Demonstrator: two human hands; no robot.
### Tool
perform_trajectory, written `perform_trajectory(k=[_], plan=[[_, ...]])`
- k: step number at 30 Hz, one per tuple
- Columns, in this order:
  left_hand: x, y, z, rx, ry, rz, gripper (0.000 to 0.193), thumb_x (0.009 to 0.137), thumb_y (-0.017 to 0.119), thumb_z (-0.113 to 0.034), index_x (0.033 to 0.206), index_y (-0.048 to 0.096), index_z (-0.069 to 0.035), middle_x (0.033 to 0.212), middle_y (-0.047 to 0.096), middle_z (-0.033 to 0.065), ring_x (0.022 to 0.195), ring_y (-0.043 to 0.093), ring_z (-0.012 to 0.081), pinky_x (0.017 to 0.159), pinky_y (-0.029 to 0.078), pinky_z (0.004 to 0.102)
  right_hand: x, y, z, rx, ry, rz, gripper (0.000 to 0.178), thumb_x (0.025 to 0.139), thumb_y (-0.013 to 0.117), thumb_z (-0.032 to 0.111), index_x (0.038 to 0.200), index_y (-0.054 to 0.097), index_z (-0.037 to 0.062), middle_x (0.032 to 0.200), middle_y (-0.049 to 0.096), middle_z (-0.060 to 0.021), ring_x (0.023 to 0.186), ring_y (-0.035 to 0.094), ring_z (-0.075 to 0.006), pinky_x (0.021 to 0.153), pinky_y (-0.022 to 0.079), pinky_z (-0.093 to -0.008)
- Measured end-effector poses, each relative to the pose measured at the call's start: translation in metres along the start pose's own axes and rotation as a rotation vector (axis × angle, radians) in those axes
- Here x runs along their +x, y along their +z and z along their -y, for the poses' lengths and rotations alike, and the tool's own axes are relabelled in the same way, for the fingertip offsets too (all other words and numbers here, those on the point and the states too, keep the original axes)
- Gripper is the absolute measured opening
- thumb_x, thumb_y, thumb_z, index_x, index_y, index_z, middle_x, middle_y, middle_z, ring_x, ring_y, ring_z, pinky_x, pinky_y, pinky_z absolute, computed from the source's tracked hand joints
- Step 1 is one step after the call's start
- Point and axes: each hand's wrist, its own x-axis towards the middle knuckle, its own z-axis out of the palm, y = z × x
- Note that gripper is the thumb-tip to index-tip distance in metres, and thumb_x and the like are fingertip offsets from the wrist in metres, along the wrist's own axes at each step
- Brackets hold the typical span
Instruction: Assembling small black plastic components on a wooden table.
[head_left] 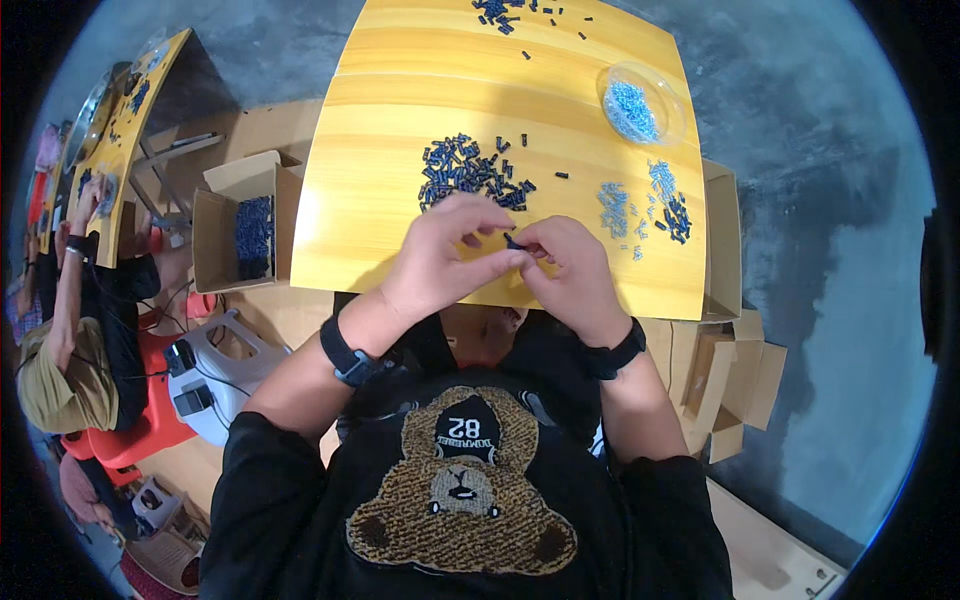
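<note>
Dark part [516,244] sits pinched in the right hand [566,262]; the left hand's [440,258] grip I cannot tell. The pile [455,175] on the counter [360,150] seems left.

"What colour is the table [375,150]?"

"Yellow, streaked with darker wood grain."

"And the heaped pieces [445,170] on it?"

"Blackish blue. The bits [630,110] in the clear dish [675,110] are light blue."

"The shirt [620,530]?"

"Black, with a mottled brown bear patch [460,525]."

"And the wall [800,120]?"

"Blue-grey, blotched darker; the cardboard box [245,177] is plain brown."
</note>
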Motion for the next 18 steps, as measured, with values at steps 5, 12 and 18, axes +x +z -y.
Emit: perform_trajectory(k=[5, 12, 18], plan=[[-0.014, 0.01, -0.002, -0.558, -0.545, 0.07, 0.02, 0.083, 0.066, -0.008, 0.099, 0.062, 0.001, 0.086, 0.063, 0.0027, 0.073, 0.056, 0.0059, 0.066, 0.047, 0.0194, -0.001, 0.006, 0.006, -0.009, -0.057, -0.041, 0.011, 0.071, 0.061, 0.003, 0.081, 0.057, 0.0019, 0.076, 0.057, -0.0129, 0.076, 0.055, -0.0314, 0.068, 0.045, -0.0384], [-0.027, 0.005, -0.005, -0.717, -0.761, 0.101, 0.015, 0.085, 0.064, -0.01, 0.097, 0.063, -0.001, 0.082, 0.064, 0.0032, 0.071, 0.059, 0.0082, 0.064, 0.049, 0.0208, -0.007, 0.011, 0.009, 0.027, -0.156, 0.003, 0.01, 0.071, 0.061, 0.003, 0.081, 0.057, 0.0023, 0.077, 0.057, -0.0127, 0.077, 0.055, -0.0315, 0.068, 0.045, -0.0382], [-0.034, 0.008, -0.01, -0.796, -0.86, 0.019, 0.013, 0.085, 0.063, -0.008, 0.096, 0.063, -0.002, 0.085, 0.066, 0.0042, 0.073, 0.061, 0.0091, 0.063, 0.049, 0.0204, -0.02, 0.012, 0.008, 0.199, 0.044, 0.0, 0.011, 0.074, 0.063, 0.003, 0.084, 0.061, 0.0011, 0.078, 0.06, -0.0104, 0.07, 0.058, -0.0231, 0.064, 0.047, -0.0308]])
